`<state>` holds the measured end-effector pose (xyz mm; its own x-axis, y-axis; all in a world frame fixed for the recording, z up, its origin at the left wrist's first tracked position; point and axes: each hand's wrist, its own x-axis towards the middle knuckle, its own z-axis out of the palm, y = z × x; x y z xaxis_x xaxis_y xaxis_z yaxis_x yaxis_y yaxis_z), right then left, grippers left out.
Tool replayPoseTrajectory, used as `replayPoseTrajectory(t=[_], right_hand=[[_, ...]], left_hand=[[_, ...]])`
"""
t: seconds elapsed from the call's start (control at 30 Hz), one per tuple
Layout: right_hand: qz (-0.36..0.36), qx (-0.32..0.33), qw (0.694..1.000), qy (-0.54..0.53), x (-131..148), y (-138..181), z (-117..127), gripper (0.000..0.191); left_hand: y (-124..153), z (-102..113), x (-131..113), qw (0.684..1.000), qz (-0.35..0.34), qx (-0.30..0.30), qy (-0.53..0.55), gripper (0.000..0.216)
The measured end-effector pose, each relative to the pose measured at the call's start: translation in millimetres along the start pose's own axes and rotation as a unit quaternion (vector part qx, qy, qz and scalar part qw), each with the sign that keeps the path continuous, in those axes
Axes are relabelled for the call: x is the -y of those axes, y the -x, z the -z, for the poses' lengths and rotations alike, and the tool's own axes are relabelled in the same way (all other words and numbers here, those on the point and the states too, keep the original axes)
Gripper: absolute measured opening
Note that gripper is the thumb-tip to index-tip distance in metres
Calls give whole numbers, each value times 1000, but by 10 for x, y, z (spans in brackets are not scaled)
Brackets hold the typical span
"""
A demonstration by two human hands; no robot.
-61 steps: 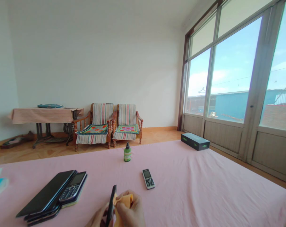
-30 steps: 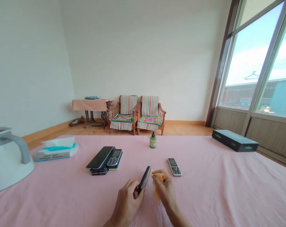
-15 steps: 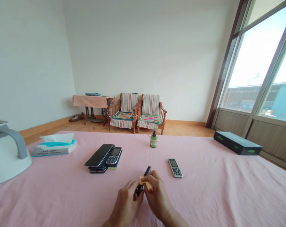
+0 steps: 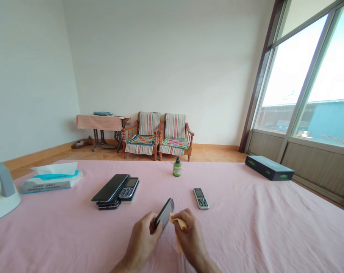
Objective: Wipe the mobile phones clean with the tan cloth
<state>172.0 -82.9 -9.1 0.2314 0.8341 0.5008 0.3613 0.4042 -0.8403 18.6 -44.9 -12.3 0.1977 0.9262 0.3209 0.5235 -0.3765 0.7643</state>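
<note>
My left hand (image 4: pixel 144 237) is closed around the lower end of a dark mobile phone (image 4: pixel 165 213), which is tilted up with its screen turned to the right. In my right hand (image 4: pixel 189 233) a yellow cloth (image 4: pixel 181 223) is pinched, one end hanging below the fingers. The cloth is right beside the phone's edge; whether they touch I cannot tell. A silver keypad phone (image 4: pixel 201 198) lies beyond my right hand. Left of the hands sits a stack of dark phones (image 4: pixel 111 188), with a dark blue keypad phone (image 4: pixel 129 188) against it.
A green spray bottle (image 4: pixel 177 167) stands near the far edge of the pink cloth-covered surface (image 4: pixel 240 227). At left are a tissue pack (image 4: pixel 50 182) and a white kettle (image 4: pixel 1 193). A black box (image 4: pixel 269 168) lies far right. Two chairs (image 4: pixel 173 132) stand by the wall.
The phone has turned in my left hand so its screen shows, and the right hand with the cloth now sits off to its side. The whole view has shifted slightly to the right.
</note>
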Motion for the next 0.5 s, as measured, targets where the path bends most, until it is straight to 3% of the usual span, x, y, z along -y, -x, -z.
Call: replayPoseTrajectory(t=[0.23,0.5], right_hand=[[-50,-62,996,36,-310,46,480,15],[-62,-101,993,12,-567,96,546,20]], left_hand=[[-165,-4,106,990,105,61,67,45],[-184,-23,118,980,126,147,43,62]])
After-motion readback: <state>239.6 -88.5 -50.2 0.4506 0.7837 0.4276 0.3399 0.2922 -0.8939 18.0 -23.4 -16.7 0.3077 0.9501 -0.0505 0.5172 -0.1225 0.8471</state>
